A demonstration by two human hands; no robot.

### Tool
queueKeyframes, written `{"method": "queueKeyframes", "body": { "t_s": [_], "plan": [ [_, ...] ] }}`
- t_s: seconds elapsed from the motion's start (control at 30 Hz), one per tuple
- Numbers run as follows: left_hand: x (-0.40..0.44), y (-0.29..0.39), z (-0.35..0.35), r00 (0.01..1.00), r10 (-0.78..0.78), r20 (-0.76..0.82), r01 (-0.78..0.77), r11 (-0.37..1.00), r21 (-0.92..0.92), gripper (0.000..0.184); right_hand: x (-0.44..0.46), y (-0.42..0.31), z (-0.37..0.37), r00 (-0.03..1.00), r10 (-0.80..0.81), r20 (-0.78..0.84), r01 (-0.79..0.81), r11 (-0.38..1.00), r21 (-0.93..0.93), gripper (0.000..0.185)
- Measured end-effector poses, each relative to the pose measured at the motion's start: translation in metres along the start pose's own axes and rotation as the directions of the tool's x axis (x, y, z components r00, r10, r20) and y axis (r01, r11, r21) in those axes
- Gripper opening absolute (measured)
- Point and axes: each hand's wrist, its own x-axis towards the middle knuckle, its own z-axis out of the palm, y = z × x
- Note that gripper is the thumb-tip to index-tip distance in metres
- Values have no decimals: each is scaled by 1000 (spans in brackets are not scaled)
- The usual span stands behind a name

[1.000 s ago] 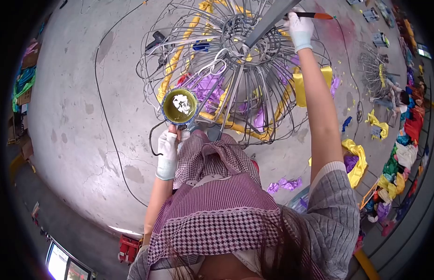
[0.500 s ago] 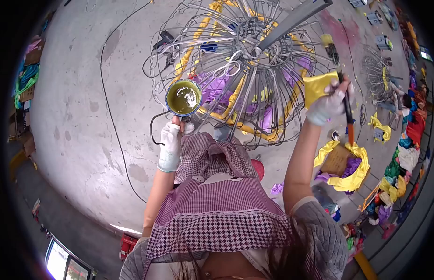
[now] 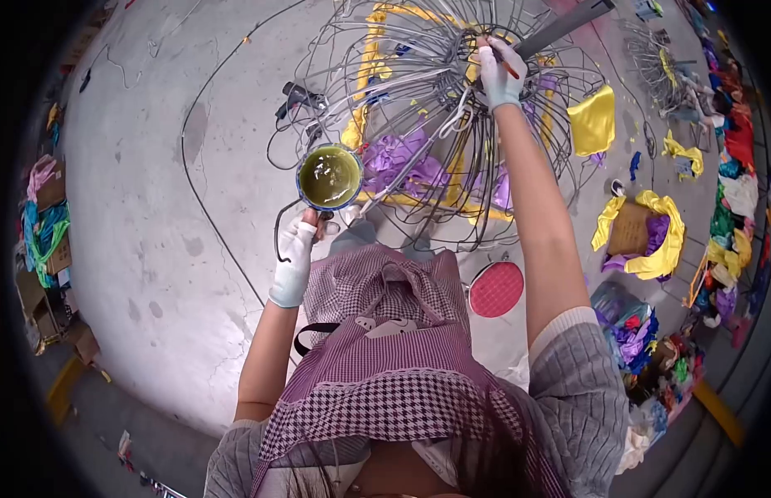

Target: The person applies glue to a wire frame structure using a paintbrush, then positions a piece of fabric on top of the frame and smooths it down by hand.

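Up at the frame's hub (image 3: pixel 457 83) — right hand (image 3: pixel 497 81) closed round the brush (image 3: pixel 509 68), handle slanting back-right, bristles hidden. Nearer the body, left of the hub — cup (image 3: pixel 330 177), gripped low by curled left hand (image 3: pixel 293 259); right's nearer the hub.

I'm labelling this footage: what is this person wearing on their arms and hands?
The left hand and right hand wear white gloves with pale blue-green cuffs; some fingertips look bare. The grey knit sleeves, textured and pale-edged, stop well short of the gloves.
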Motion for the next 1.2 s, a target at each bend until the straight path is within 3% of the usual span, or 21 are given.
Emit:
{"method": "queueKeyframes", "body": {
  "t_s": [0.03, 0.1, 0.3, 0.37, 0.43, 0.47, 0.5, 0.6, 0.8, 1.1, 1.2],
  "plan": [
    [-4, 2, -9, 1000, -4, -16, 4, 1000, -15, 36, -3, -5, -4, 983, -144, 113, 156, 982, -108, 23],
    [-12, 0, -22, 998, -13, -55, 9, 998, -63, 37, -13, -17, -23, 945, -1, 327, 52, 988, -147, 25],
    [-14, -11, -31, 995, -9, -95, -9, 982, -190, 36, -18, -72, -50, 925, 79, 373, 36, 955, -294, 24],
    [-10, -13, -26, 993, 33, -115, -59, 971, -230, 35, -17, -72, -32, 864, -172, 474, 369, 857, -361, 24],
    [-12, -11, -27, 991, 52, -125, -82, 963, -257, 34, -30, -67, -14, 736, -361, 572, 634, 663, -397, 25],
    [-12, -7, -28, 991, 53, -123, -83, 964, -253, 34, -34, -63, -5, 739, -362, 569, 632, 665, -398, 25],
    [-9, -1, -28, 990, 50, -130, -82, 964, -253, 32, -37, -60, 6, 745, -326, 582, 644, 580, -500, 25],
    [3, 16, -32, 990, 26, -137, -61, 964, -257, 27, -38, -48, 34, 786, -197, 586, 618, 254, -744, 28],
    [65, 56, -95, 995, -32, 90, 50, 978, -200, 29, -42, -38, 79, 908, -100, 407, 419, 202, -885, 25],
    [151, 148, -214, 967, -113, 229, 90, 990, 106, 27, -70, -19, 113, 987, -89, 135, 156, 307, -939, 26],
    [169, 155, -227, 959, -132, 251, 109, 988, 106, 27, -73, -28, 120, 988, -136, 78, 123, 367, -922, 26]
  ]
}}
